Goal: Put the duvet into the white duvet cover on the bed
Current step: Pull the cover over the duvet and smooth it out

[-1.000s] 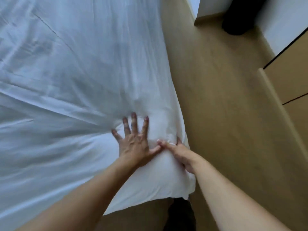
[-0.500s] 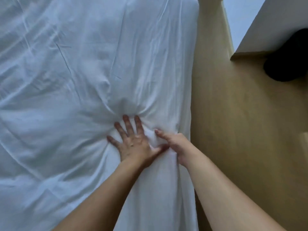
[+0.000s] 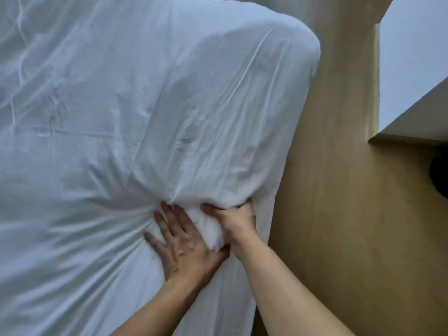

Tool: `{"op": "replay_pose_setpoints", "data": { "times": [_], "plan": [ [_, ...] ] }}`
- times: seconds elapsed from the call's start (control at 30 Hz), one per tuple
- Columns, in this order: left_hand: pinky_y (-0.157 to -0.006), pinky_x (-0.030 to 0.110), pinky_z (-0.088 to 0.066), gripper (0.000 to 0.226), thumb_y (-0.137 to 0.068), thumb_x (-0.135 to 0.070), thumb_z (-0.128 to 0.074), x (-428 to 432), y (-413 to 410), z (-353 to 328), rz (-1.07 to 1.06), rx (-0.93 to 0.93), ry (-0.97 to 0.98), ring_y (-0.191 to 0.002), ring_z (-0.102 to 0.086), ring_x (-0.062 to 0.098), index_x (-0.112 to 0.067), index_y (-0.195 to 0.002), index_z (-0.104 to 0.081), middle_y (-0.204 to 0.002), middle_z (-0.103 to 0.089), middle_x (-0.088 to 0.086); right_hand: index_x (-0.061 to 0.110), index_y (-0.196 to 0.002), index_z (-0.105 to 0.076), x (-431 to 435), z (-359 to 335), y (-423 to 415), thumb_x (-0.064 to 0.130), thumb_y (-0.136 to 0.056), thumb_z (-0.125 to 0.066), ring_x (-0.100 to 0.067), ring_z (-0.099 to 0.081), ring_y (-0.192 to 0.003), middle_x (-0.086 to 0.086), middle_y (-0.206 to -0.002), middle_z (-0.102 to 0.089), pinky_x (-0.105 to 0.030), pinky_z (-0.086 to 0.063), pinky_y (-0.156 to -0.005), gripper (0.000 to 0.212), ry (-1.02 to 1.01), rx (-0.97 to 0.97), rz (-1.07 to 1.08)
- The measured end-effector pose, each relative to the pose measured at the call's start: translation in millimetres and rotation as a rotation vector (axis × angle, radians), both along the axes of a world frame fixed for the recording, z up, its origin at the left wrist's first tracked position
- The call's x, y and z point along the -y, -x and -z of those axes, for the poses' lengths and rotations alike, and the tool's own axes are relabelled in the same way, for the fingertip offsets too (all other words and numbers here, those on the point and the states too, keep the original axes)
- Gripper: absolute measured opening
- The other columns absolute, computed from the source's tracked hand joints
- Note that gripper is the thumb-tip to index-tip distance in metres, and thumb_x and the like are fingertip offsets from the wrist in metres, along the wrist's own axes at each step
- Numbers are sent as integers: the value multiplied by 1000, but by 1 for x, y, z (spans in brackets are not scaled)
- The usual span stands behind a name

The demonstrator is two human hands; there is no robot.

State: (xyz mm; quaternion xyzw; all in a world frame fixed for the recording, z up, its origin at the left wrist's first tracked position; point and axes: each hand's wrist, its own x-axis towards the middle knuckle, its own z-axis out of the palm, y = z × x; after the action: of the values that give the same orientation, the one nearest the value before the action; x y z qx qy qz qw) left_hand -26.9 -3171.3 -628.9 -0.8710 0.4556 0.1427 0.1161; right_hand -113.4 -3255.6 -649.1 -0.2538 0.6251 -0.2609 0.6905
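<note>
My left hand (image 3: 184, 248) lies flat, fingers spread, pressing the white duvet cover (image 3: 97, 141) down onto the bed, and creases fan out from under my fingertips. Just beside it, my right hand (image 3: 236, 221) has its fingers curled into a bunch of the same cloth near the bed's right edge, thumb laid across the top. A bright gathered fold (image 3: 213, 231) stands up between the two hands.

I cannot see the duvet itself. From the padded swell at the far corner (image 3: 254, 81), I judge it is already inside the cover and that I am now seating it along this side.

To do that well, my left palm should bear down as the anchor while my right hand takes filling and cover together. Cloth pinched alone would only slide over what is inside. I should draw the bunch toward the side seam in short pulls. The hanging edge above the wooden floor (image 3: 339, 214) needs watching, since the bulk could slip off there.
</note>
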Motion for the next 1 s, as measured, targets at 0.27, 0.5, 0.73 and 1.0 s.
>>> {"op": "replay_pose_setpoints", "data": {
  "times": [0.27,0.5,0.73,1.0],
  "plan": [
    [-92,90,6,145,-43,-103,-35,221,-1,9,12,-2,62,-143,34,49,-32,-146,39,-155,46,8,27,-156,-16,211,-2,-2,56,-55,-91,-31,-52,-132,-10,-147,-49,-44,-47,-107,130,193,-234,-60],
    [-95,87,7,101,-75,-67,-17,422,-1,0,-199,-88,117,-143,29,52,-21,-159,17,-159,37,15,21,-158,4,387,-2,-8,65,-39,-94,-33,-27,-149,-18,-163,-19,-47,-37,-115,160,112,-423,-197],
    [-104,81,2,139,-58,-92,-20,544,7,-6,-314,-69,100,-150,20,43,2,-154,16,-163,24,20,17,-152,29,525,-14,8,79,-39,-85,-38,10,-153,-15,-165,18,-58,-8,-120,172,-23,-526,-322],
    [-102,84,5,125,-60,-104,-18,629,12,-4,-295,-38,62,-149,26,40,-35,-157,17,-165,27,-3,37,-130,-55,688,3,32,105,-50,-39,-33,-29,-143,5,-145,-44,-64,-20,-113,107,328,-590,-1105]
  ]
}}
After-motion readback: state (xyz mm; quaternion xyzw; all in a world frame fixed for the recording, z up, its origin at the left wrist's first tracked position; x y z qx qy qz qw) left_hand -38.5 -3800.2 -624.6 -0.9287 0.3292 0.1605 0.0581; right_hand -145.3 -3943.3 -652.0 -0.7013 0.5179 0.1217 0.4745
